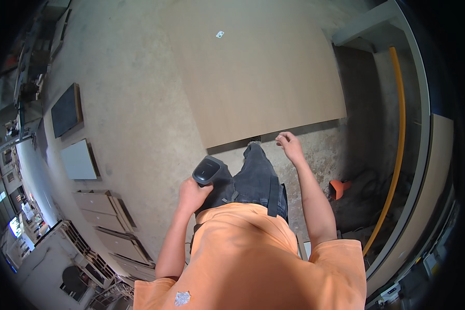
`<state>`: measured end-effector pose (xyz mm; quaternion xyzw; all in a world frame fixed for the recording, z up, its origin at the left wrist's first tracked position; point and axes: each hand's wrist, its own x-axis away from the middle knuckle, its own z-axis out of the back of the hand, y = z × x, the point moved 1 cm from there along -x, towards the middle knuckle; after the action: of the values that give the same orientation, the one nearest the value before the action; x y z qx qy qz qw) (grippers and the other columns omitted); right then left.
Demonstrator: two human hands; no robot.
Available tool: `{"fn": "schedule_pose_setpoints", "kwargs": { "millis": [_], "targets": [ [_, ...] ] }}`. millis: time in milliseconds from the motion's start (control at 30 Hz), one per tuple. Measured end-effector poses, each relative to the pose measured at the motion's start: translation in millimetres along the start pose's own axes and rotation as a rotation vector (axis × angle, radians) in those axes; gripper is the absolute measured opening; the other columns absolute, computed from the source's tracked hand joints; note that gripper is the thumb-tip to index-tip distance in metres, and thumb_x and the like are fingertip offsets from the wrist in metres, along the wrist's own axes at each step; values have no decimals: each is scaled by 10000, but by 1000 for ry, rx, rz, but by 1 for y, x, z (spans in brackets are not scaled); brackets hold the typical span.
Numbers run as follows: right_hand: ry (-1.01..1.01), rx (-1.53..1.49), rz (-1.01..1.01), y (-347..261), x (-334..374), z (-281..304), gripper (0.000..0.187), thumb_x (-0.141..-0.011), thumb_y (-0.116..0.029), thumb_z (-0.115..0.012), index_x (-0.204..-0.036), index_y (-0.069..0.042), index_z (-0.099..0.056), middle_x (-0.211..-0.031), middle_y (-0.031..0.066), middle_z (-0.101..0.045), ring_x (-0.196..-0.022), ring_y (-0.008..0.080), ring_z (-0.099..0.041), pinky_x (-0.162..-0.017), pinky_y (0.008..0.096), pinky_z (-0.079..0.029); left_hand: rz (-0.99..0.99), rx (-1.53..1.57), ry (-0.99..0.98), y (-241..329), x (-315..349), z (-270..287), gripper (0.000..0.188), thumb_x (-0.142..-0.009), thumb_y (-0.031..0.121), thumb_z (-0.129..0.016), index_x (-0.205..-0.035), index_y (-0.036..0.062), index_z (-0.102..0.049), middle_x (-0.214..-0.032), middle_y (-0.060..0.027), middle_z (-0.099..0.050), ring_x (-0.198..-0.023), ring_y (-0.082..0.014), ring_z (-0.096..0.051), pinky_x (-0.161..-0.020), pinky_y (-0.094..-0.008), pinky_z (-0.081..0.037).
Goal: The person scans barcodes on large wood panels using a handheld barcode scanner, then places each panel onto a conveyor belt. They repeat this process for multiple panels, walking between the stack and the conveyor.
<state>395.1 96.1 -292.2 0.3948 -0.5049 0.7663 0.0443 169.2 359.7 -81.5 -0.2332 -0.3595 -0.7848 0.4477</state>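
Observation:
My left hand is wrapped round the handle of a dark grey handheld barcode scanner, held in front of my left thigh. Its rounded head points away from me, and the handle is mostly hidden in my fist. My right hand hangs free beside the near edge of a large flat light-brown board, with its fingers loosely bent and nothing in them. On the far part of that board is a small white label. The board's near edge sits above the floor and casts a shadow.
To the right stands a grey metal frame with a long yellow bar along it. An orange cone-shaped thing lies on the floor near my right elbow. Stacks of panels rest on the concrete floor at left.

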Motion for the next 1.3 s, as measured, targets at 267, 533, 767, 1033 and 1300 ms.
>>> {"fn": "schedule_pose_setpoints", "kwargs": {
  "millis": [267, 533, 767, 1033, 1300],
  "targets": [
    [126, 44, -411, 80, 27, -20, 262, -945, -254, -570, -1044, -26, -652, -943, 70, -713, -813, 156, -687, -683, 283, -496, -80, 154, -178, 23, -140, 41, 347, -755, 259, -687, -921, -45, -683, -765, -229, -680, -783, -364, -688, -743, -420, -527],
    [544, -231, -947, 85, 210, -152, 185, -955, -240, -529, -987, -75, -607, -917, 82, -707, -788, 182, -673, -679, 323, -519, -116, 396, -560, -2, -379, 76, 196, -770, 157, -656, -847, -23, -650, -665, -46, -609, -632, -128, -585, -613, -305, -475],
    [89, 332, -848, -5, 254, -352, 264, -974, -187, -504, -1059, 43, -600, -906, 187, -672, -865, 279, -672, -753, 420, -495, 253, 965, -398, 39, -618, 77, 196, -821, 219, -662, -877, 37, -615, -737, -99, -670, -425, -92, -503, -334, -241, -321],
    [458, -468, -1205, -88, 219, -391, 320, -979, -240, -564, -1104, 49, -623, -932, 151, -707, -865, 231, -698, -693, 339, -546, 374, 1141, -308, 102, -740, 14, 174, -846, 234, -668, -854, 89, -573, -773, -108, -682, -405, -90, -501, -320, -208, -324],
    [427, -416, -1202, -110, 166, -410, 323, -954, -193, -608, -1159, 57, -613, -960, 133, -711, -842, 186, -683, -698, 283, -559, 399, 1168, -267, 121, -795, -11, 166, -852, 210, -667, -849, 77, -569, -777, -118, -681, -405, -93, -475, -337, -212, -336]
  ]
}}
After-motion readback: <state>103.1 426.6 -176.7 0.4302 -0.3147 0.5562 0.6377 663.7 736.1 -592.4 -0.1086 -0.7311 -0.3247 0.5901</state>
